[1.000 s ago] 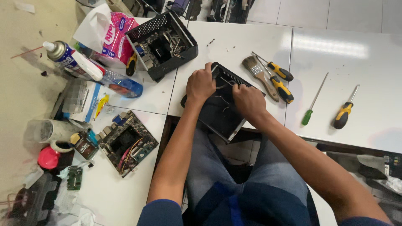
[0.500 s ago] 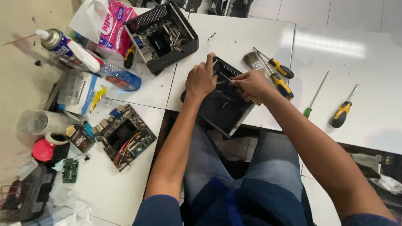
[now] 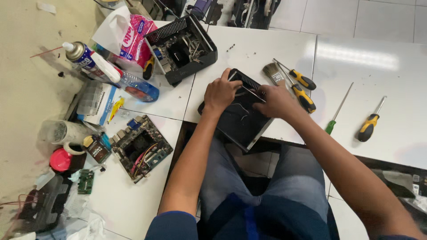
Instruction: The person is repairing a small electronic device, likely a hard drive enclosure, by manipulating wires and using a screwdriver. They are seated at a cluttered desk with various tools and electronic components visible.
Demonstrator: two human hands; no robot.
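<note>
A flat black computer case (image 3: 238, 122) lies at the near edge of the white table (image 3: 262, 49), partly overhanging my lap. My left hand (image 3: 221, 92) grips its far left rim. My right hand (image 3: 275, 101) rests on its far right side, fingers curled over the edge; a thin metal strip runs between the two hands. Loose wires show on the case's inner face. I cannot tell whether the right hand pinches the strip or the case wall.
Right of my hands lie a brush (image 3: 272, 73), two yellow-handled screwdrivers (image 3: 302, 91), a green-handled one (image 3: 338, 111) and another yellow one (image 3: 370, 123). An open black case with a board (image 3: 182, 48), a spray can (image 3: 91, 60), a bottle (image 3: 135, 86) and a bare circuit board (image 3: 140, 146) sit left.
Both hands shifted up along the black case toward its far edge, and the case turned slightly. The view has drifted, so everything sits lower left than before.
</note>
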